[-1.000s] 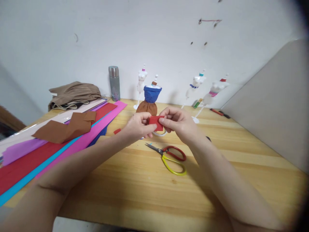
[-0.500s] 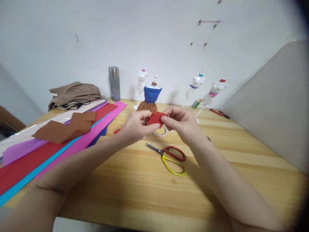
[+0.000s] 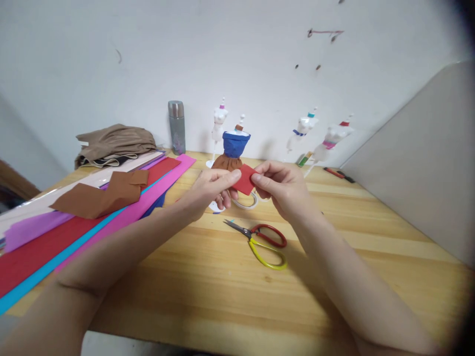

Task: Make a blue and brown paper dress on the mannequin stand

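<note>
One red paper square (image 3: 245, 179) pinched by left hand (image 3: 210, 192) and right hand (image 3: 285, 190); one pair of scissors (image 3: 261, 241), four mannequins (image 3: 331, 136)

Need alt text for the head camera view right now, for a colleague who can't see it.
The left hand and right hand pinch a small red paper square between their fingers above a wooden table. Red-and-yellow scissors lie just in front; coloured paper sheets lie at left, and a dressed mini mannequin stands behind.
</note>
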A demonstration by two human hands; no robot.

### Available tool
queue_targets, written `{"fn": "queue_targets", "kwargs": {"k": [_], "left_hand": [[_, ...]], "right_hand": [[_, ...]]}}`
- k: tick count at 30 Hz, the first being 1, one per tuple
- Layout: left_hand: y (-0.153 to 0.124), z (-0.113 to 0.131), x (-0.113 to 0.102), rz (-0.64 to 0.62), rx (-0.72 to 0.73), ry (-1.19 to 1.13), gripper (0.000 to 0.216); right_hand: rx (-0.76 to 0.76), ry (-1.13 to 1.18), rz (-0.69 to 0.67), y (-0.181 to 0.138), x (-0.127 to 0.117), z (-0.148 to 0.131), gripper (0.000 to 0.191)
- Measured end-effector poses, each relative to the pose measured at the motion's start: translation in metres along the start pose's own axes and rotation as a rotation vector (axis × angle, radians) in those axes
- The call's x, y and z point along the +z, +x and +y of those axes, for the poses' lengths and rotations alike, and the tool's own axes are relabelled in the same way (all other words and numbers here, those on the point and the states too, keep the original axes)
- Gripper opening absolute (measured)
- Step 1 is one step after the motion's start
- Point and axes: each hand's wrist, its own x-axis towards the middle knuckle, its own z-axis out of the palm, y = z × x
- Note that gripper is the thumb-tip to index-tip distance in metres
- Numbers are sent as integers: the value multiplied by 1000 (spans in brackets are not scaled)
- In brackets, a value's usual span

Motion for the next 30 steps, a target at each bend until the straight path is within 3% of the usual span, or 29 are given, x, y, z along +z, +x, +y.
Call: {"fn": "queue_targets", "kwargs": {"k": [5, 10, 13, 18, 26, 30], "left_hand": [[1, 2, -1, 17, -30, 20, 33], [2, 4, 0, -68, -159, -197, 53], [2, 2, 0, -105, -188, -212, 54], [1, 0, 0, -94, -174, -225, 47], [3, -2, -2, -174, -186, -326, 74], [6, 0, -4, -190, -218, -342, 78]], "right_hand": [[-88, -138, 3, -3, 1, -2, 24], [-291, -315, 114, -7, 5, -4, 12], [-378, -438, 116, -10, 5, -4, 9], [-484, -533, 105, -12, 5, -5, 10], [-778, -603, 152, -9, 4, 6, 17], [-925, -598, 141, -6, 5, 9, 18]]}}
